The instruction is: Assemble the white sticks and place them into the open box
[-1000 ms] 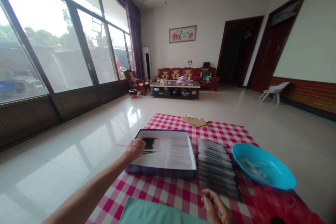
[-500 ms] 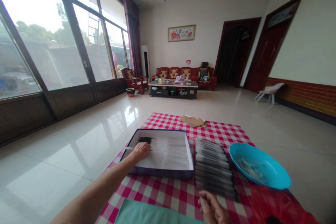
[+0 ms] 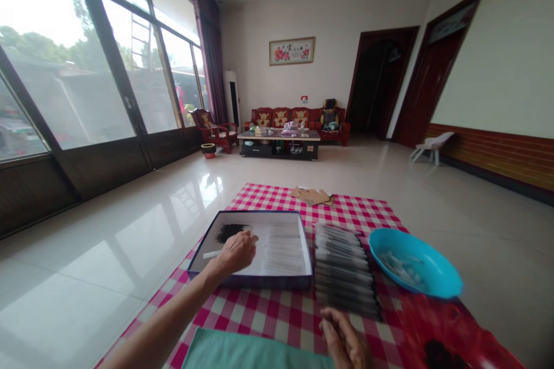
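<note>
My left hand point(image 3: 236, 252) reaches over the near left part of a shallow blue-rimmed box point(image 3: 255, 282), fingers curled loosely just above its white floor. Thin black-tipped sticks point(image 3: 229, 232) lie in the box's far left corner, and clear sleeved ones point(image 3: 283, 248) fill its right half. My right hand point(image 3: 344, 341) sits low at the near edge of the red-checked cloth point(image 3: 277, 311), fingers bent, right before a stack of dark packed strips point(image 3: 344, 271). Whether either hand holds anything is hidden.
A turquoise bowl point(image 3: 415, 265) with small white pieces stands at the right. A green cloth point(image 3: 242, 351) lies near me, and a red plastic bag point(image 3: 450, 334) at the near right. Brown card scraps point(image 3: 312, 195) lie at the far edge. Glossy floor surrounds the cloth.
My left hand has drawn back from the black-tipped sticks toward the box's near side and right a little. The view has shifted; my right hand stays low near the strips.
</note>
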### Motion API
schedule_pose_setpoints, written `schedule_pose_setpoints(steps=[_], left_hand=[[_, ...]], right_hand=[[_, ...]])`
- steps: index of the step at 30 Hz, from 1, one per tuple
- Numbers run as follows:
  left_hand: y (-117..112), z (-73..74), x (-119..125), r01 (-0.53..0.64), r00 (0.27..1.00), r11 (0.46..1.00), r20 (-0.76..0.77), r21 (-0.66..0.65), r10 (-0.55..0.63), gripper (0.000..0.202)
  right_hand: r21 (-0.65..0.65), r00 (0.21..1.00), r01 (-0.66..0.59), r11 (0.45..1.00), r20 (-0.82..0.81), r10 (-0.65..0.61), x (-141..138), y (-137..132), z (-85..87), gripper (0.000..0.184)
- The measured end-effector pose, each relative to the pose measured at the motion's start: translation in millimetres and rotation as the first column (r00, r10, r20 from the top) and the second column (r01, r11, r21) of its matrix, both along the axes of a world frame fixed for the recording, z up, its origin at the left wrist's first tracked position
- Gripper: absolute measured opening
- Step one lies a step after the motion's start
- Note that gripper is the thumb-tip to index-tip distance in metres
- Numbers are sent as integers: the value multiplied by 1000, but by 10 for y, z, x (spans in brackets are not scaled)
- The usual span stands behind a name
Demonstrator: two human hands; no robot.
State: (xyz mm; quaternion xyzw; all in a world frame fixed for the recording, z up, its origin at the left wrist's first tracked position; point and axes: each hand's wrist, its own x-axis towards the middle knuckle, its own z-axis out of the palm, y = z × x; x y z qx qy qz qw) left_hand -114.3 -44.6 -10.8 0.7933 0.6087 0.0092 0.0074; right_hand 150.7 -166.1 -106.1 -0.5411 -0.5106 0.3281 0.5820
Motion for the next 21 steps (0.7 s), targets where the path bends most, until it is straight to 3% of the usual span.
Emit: schedule_pose_setpoints(steps=[2,3,6,9,10,12,14,15,16,18,21], left_hand=[[-273,-1,236,99,991,994,89,42,-103,36],[-417,-16,353,198,952,976,220,92,-214,38],[-795,-90,666,333,731,908,538,254,-419,36],[-1002,-145,907,363,461,909,808,206,-367,28],[-1027,-153,971,362,329,916,897,169,-296,23],[-1025,-158,1076,333,-39,935,993,120,-114,14],[-975,-164,1141,279,-420,959,904,53,73,10],[-943,-174,1157,262,-556,965,819,6,146,14],[-912,-192,1162,253,-643,966,738,-47,205,18],[-863,-257,1141,245,-713,958,643,-147,281,25],[-837,-420,1054,197,-683,951,662,-239,308,27]], right_hand=[[19,1000,0,1000,26,0,5,-12,39,32],[26,999,-7,1000,39,6,10,-18,62,32],[52,993,-71,996,99,65,37,-24,132,30],[48,979,-157,986,137,149,66,-22,179,31],[28,977,-182,983,120,177,73,-23,190,32],[-30,969,-244,969,46,245,78,-32,213,36],[-89,950,-312,946,-33,311,76,-47,240,38],[-115,939,-344,932,-64,338,74,-54,252,39],[-140,930,-366,920,-91,356,71,-59,262,39],[-191,922,-382,904,-150,357,72,-59,263,37],[-205,933,-324,924,-233,275,94,-30,214,38]])
